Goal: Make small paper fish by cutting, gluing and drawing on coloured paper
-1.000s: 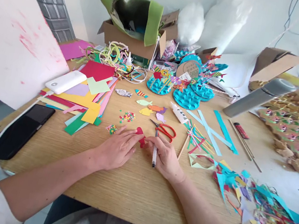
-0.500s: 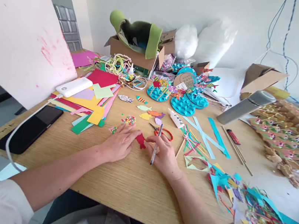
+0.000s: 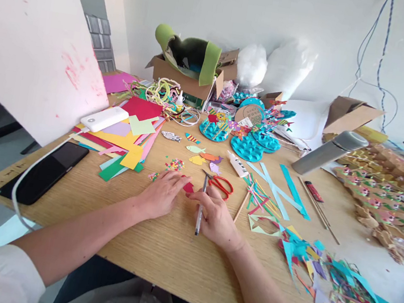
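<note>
A small red paper fish (image 3: 188, 188) lies on the wooden table (image 3: 156, 256), partly covered by fingers at both sides. My left hand (image 3: 163, 194) rests low over the table with its fingers stretched out, fingertips at the fish's left edge. Closed around a slim pen (image 3: 199, 214), my right hand (image 3: 217, 220) touches the fish's right side with a fingertip. Red-handled scissors (image 3: 221, 186) lie just beyond that hand. Farther back are paper fish cutouts, among them a yellow fish (image 3: 197, 160) and a striped fish (image 3: 192, 138), beside a white glue tube (image 3: 237, 165).
Coloured paper sheets (image 3: 142, 109), a white power bank (image 3: 104, 118) and a black phone (image 3: 45, 173) lie on the left. Paper scraps (image 3: 362, 297) spread across the right front. A grey flask (image 3: 329, 153) lies at right; blue bumpy discs (image 3: 247, 149) sit at the back.
My right hand has shifted its fingers over the fish's tail, and the pen now points more straight toward me. My left hand stays by the fish. The whole view has shifted slightly.
</note>
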A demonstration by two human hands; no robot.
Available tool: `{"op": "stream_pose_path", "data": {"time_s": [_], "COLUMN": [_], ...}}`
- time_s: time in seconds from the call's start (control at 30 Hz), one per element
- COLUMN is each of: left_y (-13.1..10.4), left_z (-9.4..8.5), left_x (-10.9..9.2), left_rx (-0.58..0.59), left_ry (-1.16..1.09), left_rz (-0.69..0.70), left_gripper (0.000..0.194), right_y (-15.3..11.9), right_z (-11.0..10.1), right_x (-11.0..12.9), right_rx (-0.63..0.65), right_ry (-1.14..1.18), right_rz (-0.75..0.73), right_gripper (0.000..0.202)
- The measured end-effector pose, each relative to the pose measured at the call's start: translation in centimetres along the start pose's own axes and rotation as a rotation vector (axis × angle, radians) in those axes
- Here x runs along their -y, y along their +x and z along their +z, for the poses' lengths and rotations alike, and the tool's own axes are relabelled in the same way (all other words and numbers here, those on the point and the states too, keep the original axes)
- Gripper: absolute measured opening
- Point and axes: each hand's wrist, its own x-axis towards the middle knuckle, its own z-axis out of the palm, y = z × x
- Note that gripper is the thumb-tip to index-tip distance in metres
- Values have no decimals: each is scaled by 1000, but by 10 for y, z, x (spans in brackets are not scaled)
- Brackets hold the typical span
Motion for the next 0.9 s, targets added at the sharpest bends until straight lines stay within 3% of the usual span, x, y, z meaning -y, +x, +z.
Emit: {"op": "stream_pose_path", "data": {"time_s": [0.1, 0.2, 0.37, 0.5, 0.67, 0.9], "left_y": [0, 0, 0, -1, -1, -2], "left_z": [0, -1, -2, 0, 2, 5], "left_x": [1, 0, 0, 1, 0, -2], "left_rx": [-9, -1, 21, -1, -30, -71], "left_ry": [-10, -7, -3, -7, -17, -26], "left_rz": [1, -1, -1, -2, 15, 9], "left_gripper": [61, 63, 65, 64, 65, 68], "right_y": [0, -1, -3, -3, -2, 3], "right_z": [5, 4, -4, 0, 15, 26], "right_x": [2, 4, 5, -5, -17, -15], "right_rx": [57, 71, -104, -180, -163, -191], "right_ry": [-33, 21, 146, 37, -109, -144], "right_rz": [-22, -3, 130, 205, 261, 424], "right_gripper": [41, 27, 16, 18, 20, 21]}}
